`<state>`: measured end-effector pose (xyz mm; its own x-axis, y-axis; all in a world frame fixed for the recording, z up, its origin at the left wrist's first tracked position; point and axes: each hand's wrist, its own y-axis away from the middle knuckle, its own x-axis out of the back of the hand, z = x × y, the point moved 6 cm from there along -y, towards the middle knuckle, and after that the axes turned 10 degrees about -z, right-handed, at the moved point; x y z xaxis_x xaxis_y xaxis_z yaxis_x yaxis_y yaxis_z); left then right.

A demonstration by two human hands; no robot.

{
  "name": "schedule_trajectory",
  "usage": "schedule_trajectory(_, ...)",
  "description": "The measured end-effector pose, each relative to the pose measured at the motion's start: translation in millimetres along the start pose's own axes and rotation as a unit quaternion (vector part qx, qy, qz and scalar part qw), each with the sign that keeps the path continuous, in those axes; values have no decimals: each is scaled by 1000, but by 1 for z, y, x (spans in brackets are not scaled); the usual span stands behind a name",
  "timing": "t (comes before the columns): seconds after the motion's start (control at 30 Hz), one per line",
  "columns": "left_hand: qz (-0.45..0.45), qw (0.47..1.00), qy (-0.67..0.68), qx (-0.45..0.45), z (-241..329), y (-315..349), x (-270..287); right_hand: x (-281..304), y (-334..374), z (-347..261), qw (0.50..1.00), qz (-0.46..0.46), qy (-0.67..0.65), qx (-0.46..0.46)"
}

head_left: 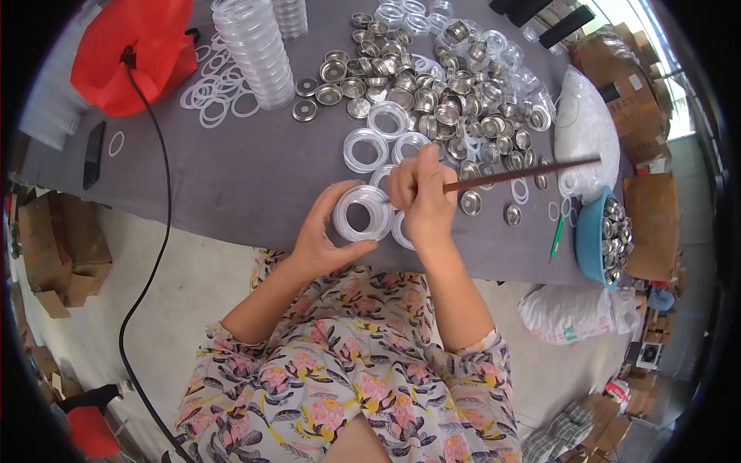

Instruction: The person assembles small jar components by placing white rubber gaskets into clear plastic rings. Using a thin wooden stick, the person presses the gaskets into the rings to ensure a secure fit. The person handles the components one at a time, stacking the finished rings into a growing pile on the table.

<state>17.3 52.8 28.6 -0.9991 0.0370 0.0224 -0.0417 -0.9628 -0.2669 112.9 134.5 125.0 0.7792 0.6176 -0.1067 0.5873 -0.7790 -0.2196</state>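
Observation:
My left hand point(318, 241) is curled round a clear plastic ring-shaped part point(380, 217) with a wide hole, held near the table's front edge. In my right hand point(427, 204) is a slim dark-brown stick point(525, 173), gripped in the fist with its long end pointing right. The stick's working end is hidden by the fingers, close to the right side of the ring. Several similar clear rings point(366, 151) lie just beyond and under the hands. Farther off spreads a heap of small round silver metal caps point(446, 114).
A tall stack of clear plastic pieces point(258, 58) stands at the back left beside loose flat white rings point(218, 86). A black cable point(164, 154) runs from a red cloth point(127, 58). Rightward are a green pen point(557, 237), a blue basin point(588, 251) of metal caps and a white bag point(584, 131).

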Motion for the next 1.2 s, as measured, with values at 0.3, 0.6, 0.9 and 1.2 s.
schedule_trajectory(0.3,28,999,13,-17,3,-2,-3,-24,11,18,991,42,-123,43)
schedule_trajectory(0.6,-12,998,38,-41,-6,-7,5,22,34,2,975,74,-156,138)
schedule_trajectory(0.9,-68,920,-370,-108,-9,-68,41,27,51,-14,970,89,-173,145)
schedule_trajectory(1.2,3,914,-376,-154,47,-52,57,37,60,-20,966,88,-178,168)
